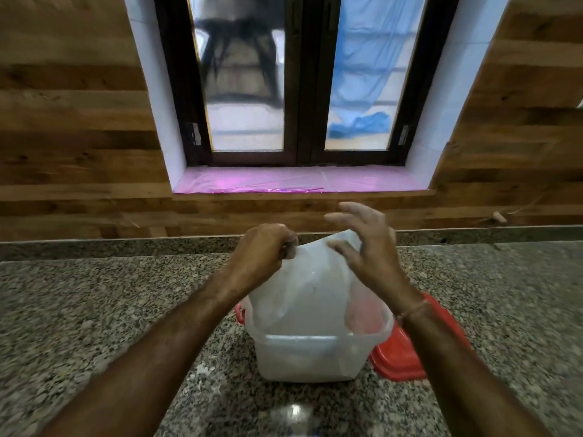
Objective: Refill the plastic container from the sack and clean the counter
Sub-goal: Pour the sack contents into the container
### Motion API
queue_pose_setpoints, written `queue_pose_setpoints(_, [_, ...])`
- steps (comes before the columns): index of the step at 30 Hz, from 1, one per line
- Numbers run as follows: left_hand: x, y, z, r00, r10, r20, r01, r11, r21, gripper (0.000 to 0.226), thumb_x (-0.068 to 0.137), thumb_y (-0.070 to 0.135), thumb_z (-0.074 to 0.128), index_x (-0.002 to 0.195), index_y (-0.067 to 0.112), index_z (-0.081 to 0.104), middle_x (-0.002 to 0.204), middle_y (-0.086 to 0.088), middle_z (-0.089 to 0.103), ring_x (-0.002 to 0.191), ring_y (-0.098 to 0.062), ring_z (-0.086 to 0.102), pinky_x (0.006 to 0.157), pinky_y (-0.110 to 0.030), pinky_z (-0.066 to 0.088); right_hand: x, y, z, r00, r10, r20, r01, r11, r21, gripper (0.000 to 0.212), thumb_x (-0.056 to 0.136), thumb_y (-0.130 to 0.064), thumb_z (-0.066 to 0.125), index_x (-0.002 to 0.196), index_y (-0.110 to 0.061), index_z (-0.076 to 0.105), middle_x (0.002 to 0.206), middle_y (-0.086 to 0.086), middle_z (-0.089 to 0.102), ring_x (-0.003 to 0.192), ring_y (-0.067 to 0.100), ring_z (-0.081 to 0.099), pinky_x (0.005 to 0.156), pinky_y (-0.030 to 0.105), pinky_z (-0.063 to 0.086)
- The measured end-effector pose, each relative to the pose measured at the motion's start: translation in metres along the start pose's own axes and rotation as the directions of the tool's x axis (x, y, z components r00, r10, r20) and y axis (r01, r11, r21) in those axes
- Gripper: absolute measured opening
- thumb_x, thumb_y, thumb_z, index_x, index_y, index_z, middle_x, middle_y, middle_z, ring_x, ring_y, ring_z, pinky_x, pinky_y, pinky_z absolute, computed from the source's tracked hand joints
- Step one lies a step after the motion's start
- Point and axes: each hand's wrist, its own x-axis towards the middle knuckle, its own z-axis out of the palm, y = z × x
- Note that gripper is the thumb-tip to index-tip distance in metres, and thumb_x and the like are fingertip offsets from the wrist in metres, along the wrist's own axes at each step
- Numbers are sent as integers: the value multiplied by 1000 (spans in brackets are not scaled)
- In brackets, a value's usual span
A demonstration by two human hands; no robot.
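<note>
Head view: a speckled grey granite bench (94, 310), polished enough to throw a bright glare at 6 o'clock, fills the lower half of the frame. Just below centre stands the plastic container (310, 357), a translucent, rounded-rectangular tub with soft corners and a red clip handle showing on its 9 o'clock side. Its lower part looks cloudy; what lies inside cannot be told. A thin, milky-white plastic sack (303, 288) rises from the container's mouth, crinkled and semi-sheer, its lower end inside the rim. The left hand (263, 250) is clenched into a fist around the sack's top edge at about 11 o'clock of the container. The right hand (366, 244) hovers at 1 o'clock with fingers spread and curled, released; its fingertips are near the sack's upper corner, but motion blur leaves it unclear whether they touch. A thin cord bracelet circles the right wrist. A glossy red lid (400, 351) with rounded corners lies flat on the bench, touching the container at its 3 o'clock side. At 12 o'clock, wood-grain wall panels frame a dark-framed window (303, 74) with frosted panes and a sill covered in shiny pink film. No legible writing or labels appear anywhere.
</note>
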Motion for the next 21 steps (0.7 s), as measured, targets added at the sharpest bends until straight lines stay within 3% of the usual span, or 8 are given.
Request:
queue_pose_setpoints(2, [8,10,-1,999,38,-25,-36,998,51,27,84,-3,73,81,24,74,84,11,69,77,-6,63,67,-25,54,14,-13,2,969,-49,242,62,997,-46,29,83,-44,79,111,-38,73,122,-15,67,121,10,53,107,49,39])
queue_pose_setpoints(3, [10,13,-2,998,48,-41,-45,996,77,25,86,1,74,82,25,73,85,11,68,78,-6,62,68,-22,51,18,-19,4,957,-45,287,62,997,-50,22,84,-43,78,104,-35,74,110,-15,70,113,11,55,104,52,42])
queue_pose_setpoints(6, [10,13,-7,991,67,-117,-53,992,119,19,87,13,79,82,30,73,86,11,70,82,-8,66,78,-31,54,23,-24,13,972,-31,231,54,994,-95,12,86,-37,80,83,-29,71,81,-17,62,89,11,59,97,50,45])
queue_pose_setpoints(8, [2,7,-7,963,-50,-266,49,999,-11,10,88,29,79,96,30,73,93,11,70,86,-11,65,76,-35,55,23,-23,14,987,-1,162,10,998,-56,16,83,-36,83,77,-28,70,73,-19,60,79,8,61,92,50,50])
queue_pose_setpoints(10, [-13,-3,1,890,-268,-369,188,953,-238,42,91,47,72,127,29,62,114,8,66,100,-12,61,76,-33,53,26,-20,12,992,70,107,-71,997,10,20,80,-40,84,72,-29,69,66,-20,59,69,3,59,86,49,54])
queue_pose_setpoints(13, [-50,-2,30,852,-461,-250,315,831,-459,85,90,61,57,159,27,19,153,-5,42,131,-19,49,95,-40,51,29,-21,11,991,131,38,-132,991,28,26,80,-42,84,66,-33,63,61,-17,60,64,6,60,84,48,57])
queue_pose_setpoints(17, [-70,8,67,851,-494,-177,369,803,-469,101,95,51,61,159,34,-17,171,-4,7,155,-27,21,122,-54,32,24,-31,17,998,62,13,-62,998,3,27,83,-42,81,67,-30,64,62,-15,59,61,6,56,73,34,51])
queue_pose_setpoints(21, [-60,9,68,803,-585,-112,411,680,-607,113,93,54,65,161,25,-21,172,1,-7,159,-20,7,128,-47,21,17,-34,14,997,-15,73,13,1000,25,31,83,-45,80,68,-22,66,63,-11,62,60,8,57,59,27,49])
